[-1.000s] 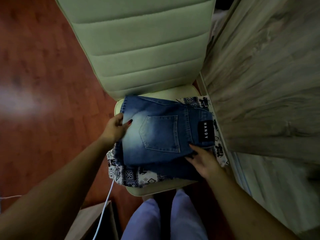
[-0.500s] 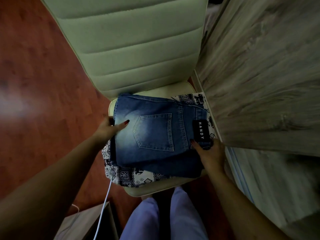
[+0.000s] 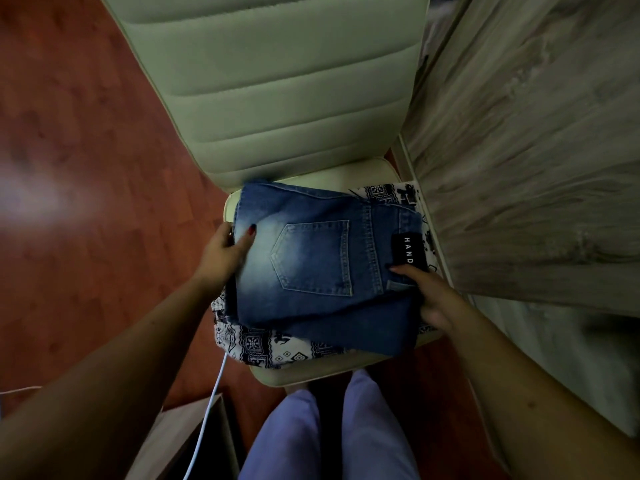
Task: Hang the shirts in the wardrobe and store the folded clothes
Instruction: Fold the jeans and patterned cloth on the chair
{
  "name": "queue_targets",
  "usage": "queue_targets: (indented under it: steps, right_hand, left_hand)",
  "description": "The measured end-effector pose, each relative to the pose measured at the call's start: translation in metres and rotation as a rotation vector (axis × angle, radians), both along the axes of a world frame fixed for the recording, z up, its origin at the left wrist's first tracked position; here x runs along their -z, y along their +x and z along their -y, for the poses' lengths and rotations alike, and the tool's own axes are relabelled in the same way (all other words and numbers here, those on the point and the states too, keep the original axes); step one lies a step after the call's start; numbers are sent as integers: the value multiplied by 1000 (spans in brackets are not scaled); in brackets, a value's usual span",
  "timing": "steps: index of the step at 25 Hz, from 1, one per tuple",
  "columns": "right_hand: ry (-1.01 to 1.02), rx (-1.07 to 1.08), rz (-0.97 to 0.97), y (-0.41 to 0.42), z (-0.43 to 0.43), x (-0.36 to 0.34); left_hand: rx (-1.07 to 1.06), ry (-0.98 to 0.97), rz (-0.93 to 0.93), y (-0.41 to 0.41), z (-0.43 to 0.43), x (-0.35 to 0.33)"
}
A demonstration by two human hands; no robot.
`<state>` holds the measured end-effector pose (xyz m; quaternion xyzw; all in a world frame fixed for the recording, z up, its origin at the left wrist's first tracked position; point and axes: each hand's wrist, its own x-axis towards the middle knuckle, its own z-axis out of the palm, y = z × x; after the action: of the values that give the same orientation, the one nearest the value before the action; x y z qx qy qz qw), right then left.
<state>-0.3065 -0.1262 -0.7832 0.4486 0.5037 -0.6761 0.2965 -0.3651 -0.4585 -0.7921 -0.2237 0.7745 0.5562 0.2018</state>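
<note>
Left hand (image 3: 221, 252) grips the 9 o'clock edge of the folded blue denim jeans (image 3: 322, 268), thumb on top. Right hand (image 3: 429, 296) clasps the 3 o'clock edge. Jeans lie on black-and-white patterned fabric (image 3: 277, 349) on the cream padded chair (image 3: 277, 98).

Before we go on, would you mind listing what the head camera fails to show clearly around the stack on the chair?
- Black brand patch on the folded blue jeans: last letters covered by the right hand.
- Black-and-white patterned cloth: mostly under the jeans, its type unclear.
- Left hand: fingers hidden under the jeans' edge, thumb on top.
- Cream padded chair: backrest top cut off by the frame.
</note>
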Motion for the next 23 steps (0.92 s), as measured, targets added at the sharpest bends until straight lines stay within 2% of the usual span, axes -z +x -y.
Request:
queue_targets:
  steps: [2,4,6,8,11,14,18,23]
  right_hand:
    - [4,59,-18,0,3,3]
    - [-4,86,-33,3,4,6]
    - [-4,98,-43,4,5,5]
    - [-6,89,-53,4,4,5]
    - [-8,71,-45,4,3,8]
    - [-17,65,-9,6,4,12]
    - [-56,101,-11,11,5,11]
    - [-32,139,-59,15,9,5]
  left_hand:
    - [-217,25,44,7,14,10]
    - [-359,-123,185,28,33,29]
    - [-346,-84,408,54,43,46]
    - [-303,12,477,66,43,53]
    - [-267,-6,471,67,49,57]
    - [-249,-27,562,73,58,67]
    - [-148,75,622,85,67,69]
    - [-213,195,433,94,78,46]
